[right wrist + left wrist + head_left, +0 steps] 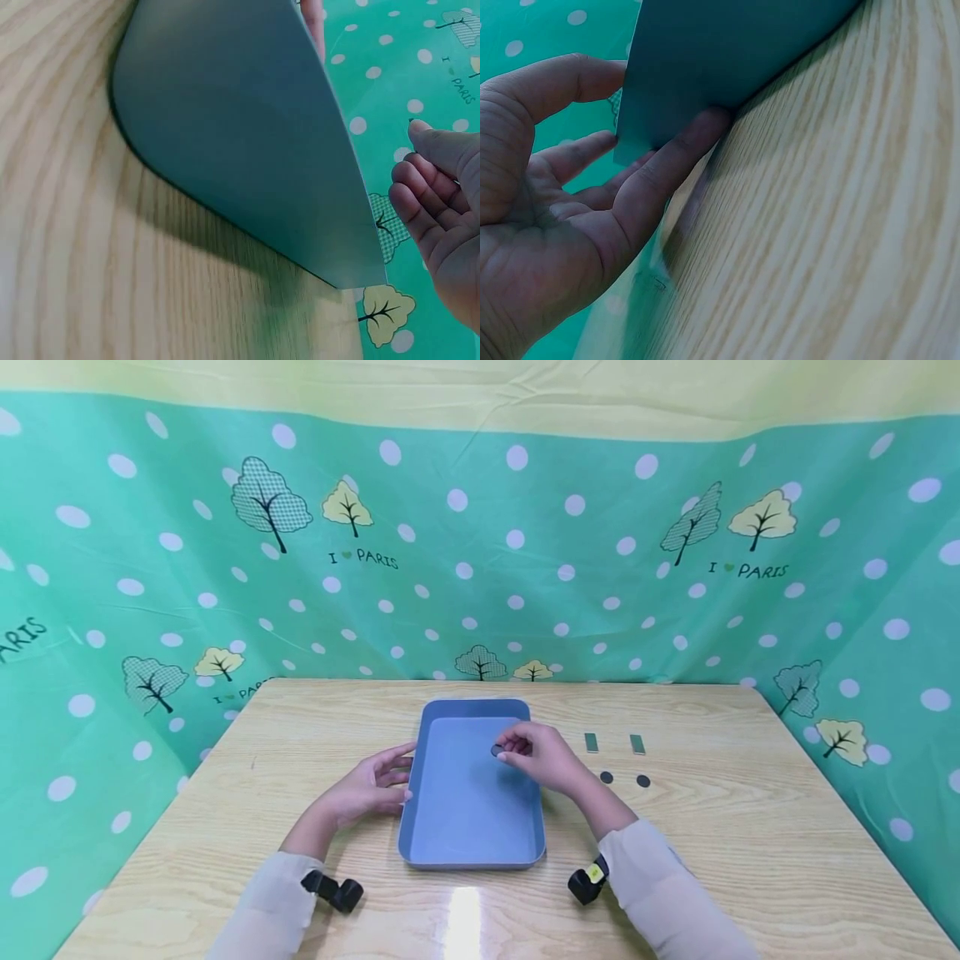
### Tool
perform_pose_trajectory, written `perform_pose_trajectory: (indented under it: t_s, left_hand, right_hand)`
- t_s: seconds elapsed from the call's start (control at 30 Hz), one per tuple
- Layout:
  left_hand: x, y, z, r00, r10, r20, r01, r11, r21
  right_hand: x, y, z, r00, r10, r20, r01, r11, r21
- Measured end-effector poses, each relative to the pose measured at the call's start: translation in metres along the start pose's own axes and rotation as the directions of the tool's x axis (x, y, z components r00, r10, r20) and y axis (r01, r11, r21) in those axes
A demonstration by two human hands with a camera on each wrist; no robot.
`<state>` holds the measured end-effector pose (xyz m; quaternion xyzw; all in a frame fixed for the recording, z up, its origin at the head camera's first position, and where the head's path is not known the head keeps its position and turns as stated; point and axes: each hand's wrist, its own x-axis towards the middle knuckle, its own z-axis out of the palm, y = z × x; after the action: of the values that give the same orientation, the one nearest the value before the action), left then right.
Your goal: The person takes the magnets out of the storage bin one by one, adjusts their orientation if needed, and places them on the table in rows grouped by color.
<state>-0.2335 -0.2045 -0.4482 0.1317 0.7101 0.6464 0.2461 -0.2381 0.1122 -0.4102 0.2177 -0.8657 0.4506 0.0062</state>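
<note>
A blue-grey rectangular tray [465,814] lies on the wooden table, its bare floor showing. Over the tray's right half, my right hand [543,756] pinches a small dark round disc [497,750] between thumb and fingertips. Only a dark sliver of it shows at the fingertips in the right wrist view. At the left side, my left hand [366,787] touches the tray's outer wall [705,67] with its fingers spread and loosely bent. Two more dark discs, one nearer [607,777] and one farther right [643,782], lie beside the tray.
Two small green rectangles, a left one [591,742] and a right one [637,744], lie behind the loose discs. A green dotted curtain [480,543] hangs along the table's back and sides. Both wrists wear black cameras.
</note>
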Motion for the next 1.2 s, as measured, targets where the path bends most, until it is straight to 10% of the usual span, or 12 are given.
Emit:
perform_pose_trajectory:
  t_s: [1.2]
  left_hand:
    - [0.001, -0.001, -0.001, 1.0, 0.001, 0.009, -0.001, 1.0, -0.01]
  right_hand:
    - [-0.045, 0.004, -0.028, 0.987, -0.058, -0.151, 0.051, 0.998, -0.045]
